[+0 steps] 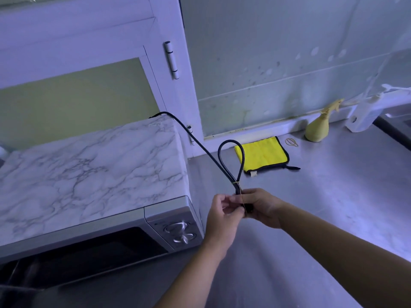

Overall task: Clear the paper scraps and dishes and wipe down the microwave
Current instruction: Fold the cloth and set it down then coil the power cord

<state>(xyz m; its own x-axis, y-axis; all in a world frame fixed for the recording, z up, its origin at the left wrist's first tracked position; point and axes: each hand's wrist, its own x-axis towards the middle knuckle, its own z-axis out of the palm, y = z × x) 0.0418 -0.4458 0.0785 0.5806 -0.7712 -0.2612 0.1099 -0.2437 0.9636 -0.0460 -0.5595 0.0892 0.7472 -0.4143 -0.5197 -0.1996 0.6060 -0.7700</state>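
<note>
The silver microwave (169, 221) stands at the left with a marble-patterned top; its two dials face front right. Its black power cord (193, 141) runs from the back of the microwave down to my hands, folded into a loop (230, 156) with a thin rubber band (237, 185) around it. My right hand (262, 207) grips the folded cord just right of the microwave's front corner. My left hand (222, 221) pinches the band beside it. A yellow cleaning cloth (262, 155) with black edging lies flat on the counter behind the loop.
A yellow spray bottle (318, 127) stands against the back wall at the right. Loose rubber bands (291, 142) lie between it and the cloth. A white bracket (364, 114) and a sink edge (391, 130) sit at the far right. The grey counter (311, 207) stretches right.
</note>
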